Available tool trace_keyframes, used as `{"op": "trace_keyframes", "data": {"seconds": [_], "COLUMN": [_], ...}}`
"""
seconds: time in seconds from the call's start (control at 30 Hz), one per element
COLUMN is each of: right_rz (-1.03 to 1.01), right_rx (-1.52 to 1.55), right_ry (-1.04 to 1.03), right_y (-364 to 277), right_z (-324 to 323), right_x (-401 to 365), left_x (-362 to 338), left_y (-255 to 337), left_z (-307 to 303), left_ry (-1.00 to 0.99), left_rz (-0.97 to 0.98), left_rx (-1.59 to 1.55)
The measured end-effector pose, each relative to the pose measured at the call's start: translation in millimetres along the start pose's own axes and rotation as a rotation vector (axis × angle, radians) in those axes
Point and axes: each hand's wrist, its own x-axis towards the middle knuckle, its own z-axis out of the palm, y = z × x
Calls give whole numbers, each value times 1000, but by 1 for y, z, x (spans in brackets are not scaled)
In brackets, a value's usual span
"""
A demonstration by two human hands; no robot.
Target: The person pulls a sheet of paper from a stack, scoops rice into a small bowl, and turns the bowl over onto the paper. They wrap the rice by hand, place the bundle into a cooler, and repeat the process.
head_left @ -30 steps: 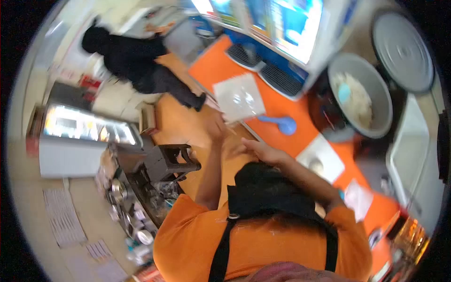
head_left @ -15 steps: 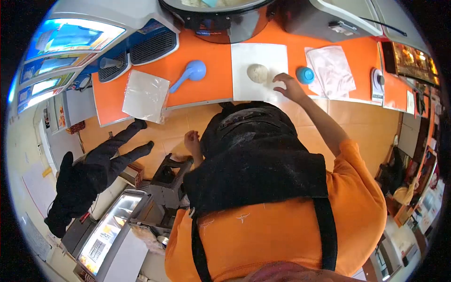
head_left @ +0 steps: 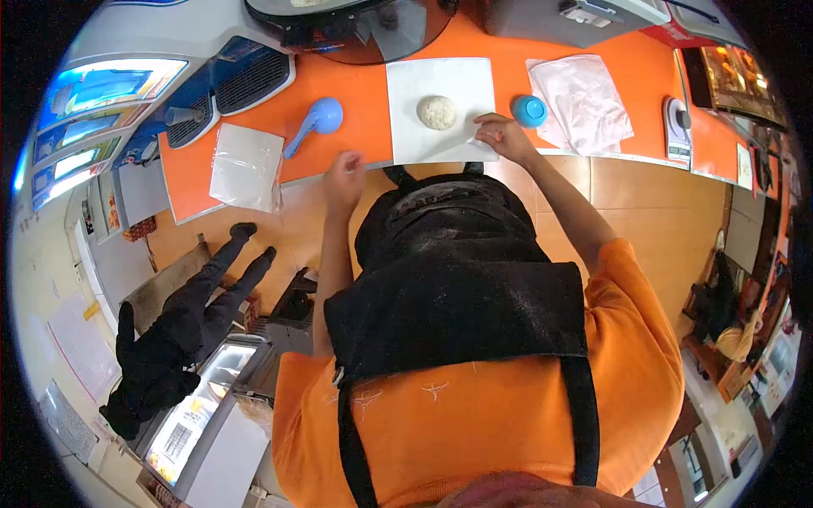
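Observation:
A rounded mound of rice (head_left: 437,113) sits on a white sheet of paper (head_left: 406,85) on the orange counter. My right hand (head_left: 505,138) is at the sheet's lower right, its bent fingers closed on the paper beside the rice. Just to the right of that hand stands a small blue cup (head_left: 529,111), at the edge of a crumpled pale pink cloth (head_left: 584,102). My left hand (head_left: 345,176) is raised by the counter's front edge, left of the paper. Motion smears its fingers. The blue ladle (head_left: 324,117) lies beyond it, untouched.
A stack of sheets in clear plastic (head_left: 246,168) overhangs the counter's front left edge. A large dark rice container (head_left: 364,34) stands at the back, with a grey case (head_left: 559,21) to its right. A scale (head_left: 677,127) sits far right. Another person (head_left: 182,322) stands at left.
My left hand has risen from beside the apron to the counter's edge. My right hand has moved from beside the rice to the paper's lower right, fingers closing. The view has shifted.

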Motion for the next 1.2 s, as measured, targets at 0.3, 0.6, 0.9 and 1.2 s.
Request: {"op": "trace_keyframes", "data": {"seconds": [0.3, 0.6, 0.9, 1.2], "right_rz": [226, -392, -102, 360], "right_rx": [174, -365, -229, 613], "right_ry": [269, -248, 6, 247], "right_y": [4, -51, -31, 38], "right_z": [13, 37, 30, 27], "right_x": [7, -31, -38, -3], "left_x": [34, 25, 26, 72], "left_y": [34, 71, 55, 32], "left_z": [135, 137, 117, 121], "left_ry": [-210, -49, -174, -274], "left_rz": [302, 400, 431, 37], "left_rx": [634, 451, 355, 266]}}
